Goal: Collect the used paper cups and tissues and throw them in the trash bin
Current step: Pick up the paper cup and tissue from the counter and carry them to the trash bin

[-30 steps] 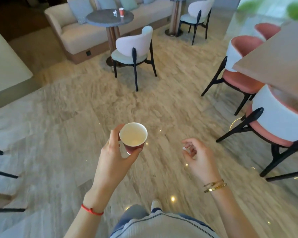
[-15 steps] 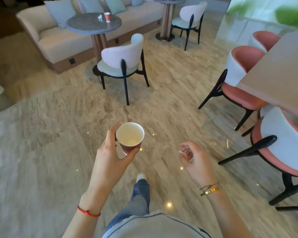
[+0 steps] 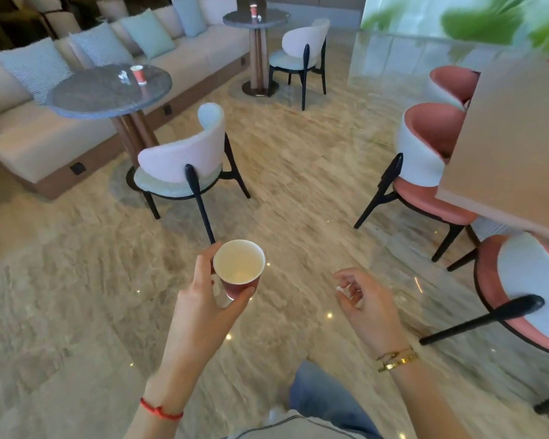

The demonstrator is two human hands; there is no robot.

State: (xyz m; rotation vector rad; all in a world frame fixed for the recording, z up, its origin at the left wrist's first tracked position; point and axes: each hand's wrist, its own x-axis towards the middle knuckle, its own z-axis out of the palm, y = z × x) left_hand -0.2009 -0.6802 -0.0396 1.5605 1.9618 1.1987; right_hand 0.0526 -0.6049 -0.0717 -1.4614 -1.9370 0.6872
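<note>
My left hand [image 3: 203,299] grips a red paper cup [image 3: 239,269] upright at mid-frame; its white inside looks empty. My right hand [image 3: 366,301] hangs beside it with curled fingers, pinching a small white tissue scrap [image 3: 340,288]. Another red cup [image 3: 138,74] stands on the near round grey table [image 3: 89,96] at upper left, with a crumpled tissue [image 3: 123,77] beside it. A third red cup [image 3: 253,9] and a white scrap [image 3: 259,18] sit on the far round table [image 3: 235,19]. No trash bin is in view.
A white chair [image 3: 184,163] stands at the near round table, another [image 3: 301,45] at the far one. A long beige sofa [image 3: 45,134] runs along the left. Pink chairs [image 3: 431,160] and a wooden table [image 3: 514,137] line the right. Marble floor lies ahead.
I have walked forward and turned right: the near round table and its chair have come closer and shifted left. Both hands keep the same hold.
</note>
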